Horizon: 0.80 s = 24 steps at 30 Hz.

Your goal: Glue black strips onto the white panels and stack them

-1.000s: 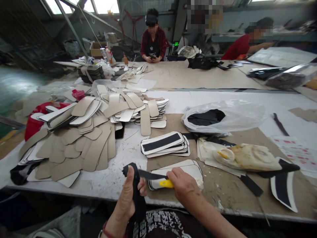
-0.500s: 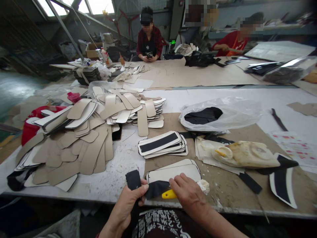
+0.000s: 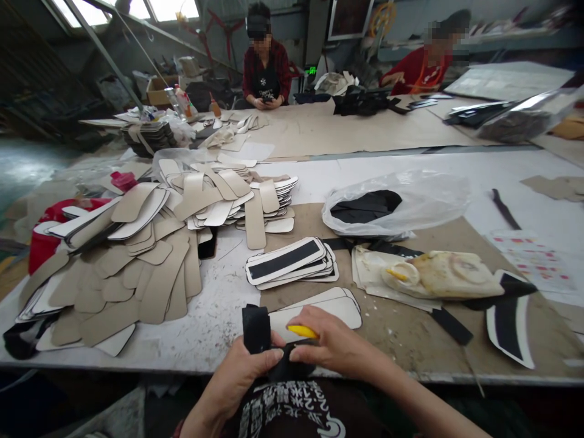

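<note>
My left hand [image 3: 246, 362] is closed on a black strip [image 3: 256, 328], pinching it between thumb and fingers so that one end stands up above the hand. My right hand [image 3: 326, 344] keeps the yellow-handled brush [image 3: 303, 331] tucked in its grip, while its thumb and fingertips pinch the strip close to my left hand. The brush's other end is hidden by the hand. Just beyond my hands lie white rounded panels [image 3: 340, 301]. Behind these is a stack of white panels [image 3: 286, 263], the top one with a black strip along its middle.
A heap of beige panels [image 3: 159, 274] covers the left side. At right are a stained plastic container [image 3: 460, 275], a clear bag [image 3: 433, 198] of black pieces and a curved panel [image 3: 510, 328]. Two people [image 3: 265, 67] are across the table.
My right hand has turned and shifted left, bringing its fingertips onto the strip near my left hand. The yellow handle has risen, and the brush's whitish end is now hidden. The view has shifted slightly.
</note>
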Available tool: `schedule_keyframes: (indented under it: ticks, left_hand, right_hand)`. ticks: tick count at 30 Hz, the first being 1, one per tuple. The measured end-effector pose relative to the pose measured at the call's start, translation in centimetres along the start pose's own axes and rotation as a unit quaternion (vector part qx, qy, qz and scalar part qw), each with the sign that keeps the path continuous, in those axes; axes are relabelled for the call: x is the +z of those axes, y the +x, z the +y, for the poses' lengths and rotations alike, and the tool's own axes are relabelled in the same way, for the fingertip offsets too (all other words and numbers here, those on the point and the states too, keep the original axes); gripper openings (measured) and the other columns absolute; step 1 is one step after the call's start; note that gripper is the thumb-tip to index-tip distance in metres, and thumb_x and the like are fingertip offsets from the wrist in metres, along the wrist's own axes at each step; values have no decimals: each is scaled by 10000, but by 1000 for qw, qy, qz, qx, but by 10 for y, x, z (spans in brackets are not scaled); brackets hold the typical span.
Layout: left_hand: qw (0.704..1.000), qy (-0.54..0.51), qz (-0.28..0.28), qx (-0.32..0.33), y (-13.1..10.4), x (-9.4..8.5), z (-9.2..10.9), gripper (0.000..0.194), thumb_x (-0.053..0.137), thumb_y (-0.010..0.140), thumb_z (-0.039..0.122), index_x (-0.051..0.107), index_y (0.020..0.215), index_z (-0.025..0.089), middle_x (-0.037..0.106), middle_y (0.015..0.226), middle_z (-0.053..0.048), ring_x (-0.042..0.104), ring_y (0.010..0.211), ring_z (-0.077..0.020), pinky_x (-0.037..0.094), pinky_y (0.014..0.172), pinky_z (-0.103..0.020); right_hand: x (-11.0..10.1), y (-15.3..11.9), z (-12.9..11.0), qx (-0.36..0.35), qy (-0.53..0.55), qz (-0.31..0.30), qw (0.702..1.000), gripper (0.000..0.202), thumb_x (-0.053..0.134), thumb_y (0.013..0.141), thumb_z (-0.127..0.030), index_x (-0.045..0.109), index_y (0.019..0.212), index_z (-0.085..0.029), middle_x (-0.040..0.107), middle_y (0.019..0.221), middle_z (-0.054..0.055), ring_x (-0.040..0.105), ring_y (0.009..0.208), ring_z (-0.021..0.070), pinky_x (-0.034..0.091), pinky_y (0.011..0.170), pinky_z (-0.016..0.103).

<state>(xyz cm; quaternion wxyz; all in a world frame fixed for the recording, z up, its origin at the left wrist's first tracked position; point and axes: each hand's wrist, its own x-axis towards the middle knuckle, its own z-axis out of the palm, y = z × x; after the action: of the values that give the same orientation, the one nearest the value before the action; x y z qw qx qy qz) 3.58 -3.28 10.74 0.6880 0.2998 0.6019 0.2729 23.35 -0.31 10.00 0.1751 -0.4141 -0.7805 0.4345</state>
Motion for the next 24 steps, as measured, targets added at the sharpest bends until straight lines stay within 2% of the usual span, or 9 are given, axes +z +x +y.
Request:
schedule_keyframes:
  ticks: [3,5,8,12,17,20,24]
  left_hand:
    - [999,-26,25,-1,1,4,1,329,738,501,332,628,751,148,587,618,-5,489,572,-120,348,552,-234]
    - [998,-29,47,1,1,3,-2,326,736,512,321,606,754,146,543,577,20,440,526,-93,318,517,-219]
    - [998,-29,58,-1,1,0,-8,276,697,577,329,561,736,148,434,500,66,340,474,-62,254,475,-204]
    - [998,-2,69,6,5,-1,-19,269,662,613,367,543,698,142,412,491,67,331,480,-62,245,478,-204]
    - [991,-1,135,2,11,-8,-42,287,644,614,400,531,667,142,386,468,69,317,475,-65,241,478,-207]
    - [986,-20,166,-2,16,-14,-61,284,618,636,412,502,658,153,375,462,74,306,469,-66,239,474,-209]
    - [985,-28,169,-10,30,-14,-83,292,606,638,423,504,664,151,401,477,68,320,472,-71,250,477,-215]
  right_hand:
    - [10,8,0,3,50,-52,997,128,570,769,-318,575,721,-199,514,723,-27,479,668,118,359,597,208]
    - [12,8,3,27,64,-63,996,143,540,781,-301,547,690,-190,499,688,-38,462,641,107,335,577,201]
    - [10,7,8,67,59,-100,991,187,530,780,-344,528,682,-185,489,639,-48,440,604,96,299,544,194]
    - [11,5,14,112,61,-152,980,205,546,753,-399,548,730,-195,515,630,-50,432,570,90,270,493,188]
    - [3,-21,35,182,62,-206,959,163,580,706,-346,583,764,-193,579,670,-34,484,588,110,299,496,193]
    - [-8,-45,59,212,71,-168,960,143,523,743,-312,575,762,-181,600,740,-12,513,664,134,352,575,211]
    - [-13,-63,89,254,60,-58,964,218,462,777,-372,542,765,-170,586,753,10,515,709,167,381,637,253]
